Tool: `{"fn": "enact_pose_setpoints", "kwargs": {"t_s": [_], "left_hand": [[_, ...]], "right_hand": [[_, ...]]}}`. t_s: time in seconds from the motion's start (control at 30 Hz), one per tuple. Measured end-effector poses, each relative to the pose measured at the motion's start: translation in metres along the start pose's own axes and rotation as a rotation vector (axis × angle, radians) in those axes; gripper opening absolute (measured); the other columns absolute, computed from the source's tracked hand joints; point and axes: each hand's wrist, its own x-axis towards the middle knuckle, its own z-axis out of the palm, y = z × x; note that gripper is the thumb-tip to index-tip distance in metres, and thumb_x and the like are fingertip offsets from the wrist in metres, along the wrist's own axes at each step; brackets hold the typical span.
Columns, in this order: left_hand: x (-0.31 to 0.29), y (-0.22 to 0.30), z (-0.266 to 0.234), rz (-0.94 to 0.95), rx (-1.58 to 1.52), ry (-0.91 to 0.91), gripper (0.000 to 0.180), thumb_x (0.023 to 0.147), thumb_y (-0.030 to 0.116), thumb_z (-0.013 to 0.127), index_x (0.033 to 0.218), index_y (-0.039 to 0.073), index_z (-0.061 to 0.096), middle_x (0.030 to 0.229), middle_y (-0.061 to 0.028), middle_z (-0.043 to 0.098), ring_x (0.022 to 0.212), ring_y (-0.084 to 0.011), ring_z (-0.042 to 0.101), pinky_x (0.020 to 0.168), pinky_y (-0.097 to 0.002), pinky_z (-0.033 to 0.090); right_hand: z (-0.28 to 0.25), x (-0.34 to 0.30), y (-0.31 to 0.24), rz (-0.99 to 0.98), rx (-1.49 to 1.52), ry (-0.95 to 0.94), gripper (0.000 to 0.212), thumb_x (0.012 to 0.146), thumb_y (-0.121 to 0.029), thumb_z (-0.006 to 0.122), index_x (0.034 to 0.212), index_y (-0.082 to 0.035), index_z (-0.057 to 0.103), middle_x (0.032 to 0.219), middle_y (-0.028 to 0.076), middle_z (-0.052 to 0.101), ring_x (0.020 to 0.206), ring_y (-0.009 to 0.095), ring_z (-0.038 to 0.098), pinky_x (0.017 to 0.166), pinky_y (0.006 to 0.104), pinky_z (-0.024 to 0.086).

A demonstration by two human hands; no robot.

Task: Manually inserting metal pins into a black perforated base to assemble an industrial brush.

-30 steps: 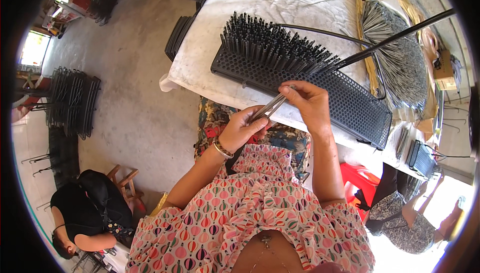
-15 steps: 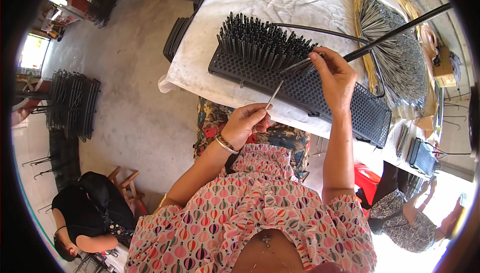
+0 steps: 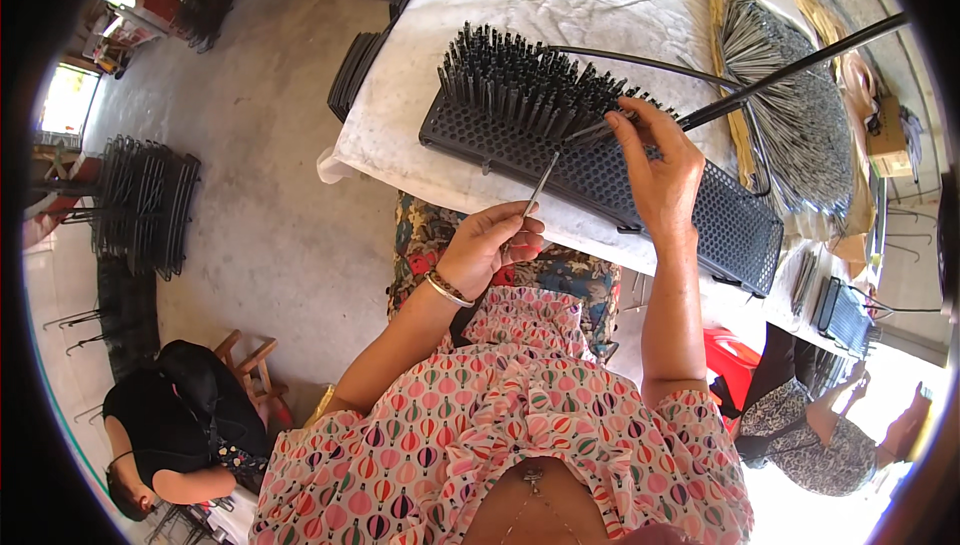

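A thin, pale metal rod (image 3: 541,183) is pinched between the thumb and fingers of my left hand (image 3: 485,253), its tip pointing up toward the rack. On the white-covered table lies a long black rack (image 3: 735,225) full of round holes. Many dark, thin rods (image 3: 520,80) stand upright in its left half. My right hand (image 3: 665,170) reaches over the middle of the rack, thumb and fingertips closed on a slim dark rod (image 3: 592,132) that slants toward the standing ones. Where its far end goes among them is hard to see.
Beyond the rack spreads a large bundle of grey rods (image 3: 790,115) on brown paper. A black lamp-like arm (image 3: 800,63) crosses from the right. A person in black (image 3: 180,425) is at lower left, another person (image 3: 815,440) at lower right. Black racks (image 3: 150,205) stand left.
My right hand has shifted slightly left and down over the rack, its fingers still together. My left hand has barely moved, tilting the rod's tip slightly left.
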Motion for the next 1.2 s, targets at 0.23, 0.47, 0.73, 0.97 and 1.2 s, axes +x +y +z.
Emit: {"fn": "enact_pose_setpoints", "kwargs": {"t_s": [0.23, 0.47, 0.73, 0.97, 1.2], "left_hand": [[-0.001, 0.005, 0.003, -0.009, -0.039, 0.009, 0.031, 0.094, 0.011, 0.048, 0.122, -0.001, 0.052, 0.106, -0.0153, 0.062, 0.094, -0.0209, 0.064, 0.080, -0.0340, 0.055], [-0.003, 0.005, 0.003, -0.008, -0.019, 0.007, 0.031, 0.094, 0.010, 0.048, 0.122, -0.001, 0.051, 0.108, -0.0167, 0.062, 0.095, -0.0214, 0.064, 0.081, -0.0341, 0.054], [-0.002, 0.005, 0.010, -0.008, -0.005, -0.014, 0.032, 0.094, 0.010, 0.048, 0.123, -0.001, 0.050, 0.111, -0.0174, 0.061, 0.099, -0.0220, 0.063, 0.084, -0.0346, 0.053], [-0.003, 0.007, 0.020, -0.016, -0.015, -0.026, 0.032, 0.094, 0.009, 0.047, 0.124, 0.000, 0.050, 0.113, -0.0176, 0.060, 0.101, -0.0235, 0.062, 0.086, -0.0361, 0.052], [0.009, 0.008, 0.032, -0.089, -0.102, -0.113, 0.034, 0.093, 0.009, 0.047, 0.125, -0.002, 0.048, 0.114, -0.0128, 0.059, 0.102, -0.0185, 0.059, 0.088, -0.0311, 0.049]], "right_hand": [[-0.001, 0.001, -0.004, -0.112, 0.011, -0.070, 0.019, 0.080, -0.008, 0.069, 0.097, -0.002, 0.065, 0.085, 0.011, 0.066, 0.069, 0.018, 0.064, 0.063, 0.0274, 0.050], [0.000, -0.001, 0.006, -0.128, -0.006, -0.115, 0.021, 0.079, -0.010, 0.069, 0.099, -0.003, 0.066, 0.087, 0.012, 0.066, 0.075, 0.026, 0.064, 0.066, 0.0322, 0.050], [0.015, 0.003, 0.007, -0.300, -0.078, -0.173, 0.022, 0.079, -0.006, 0.065, 0.100, 0.001, 0.063, 0.090, 0.014, 0.061, 0.077, 0.031, 0.061, 0.067, 0.0371, 0.049], [0.003, -0.011, 0.005, -0.274, -0.070, -0.119, 0.023, 0.077, -0.003, 0.066, 0.099, -0.002, 0.064, 0.097, 0.013, 0.059, 0.087, 0.029, 0.059, 0.074, 0.0358, 0.048], [-0.009, -0.082, -0.007, -0.530, -0.093, -0.543, 0.038, 0.062, -0.015, 0.074, 0.100, -0.012, 0.067, 0.108, 0.006, 0.057, 0.097, 0.023, 0.057, 0.082, 0.0370, 0.045]]}}
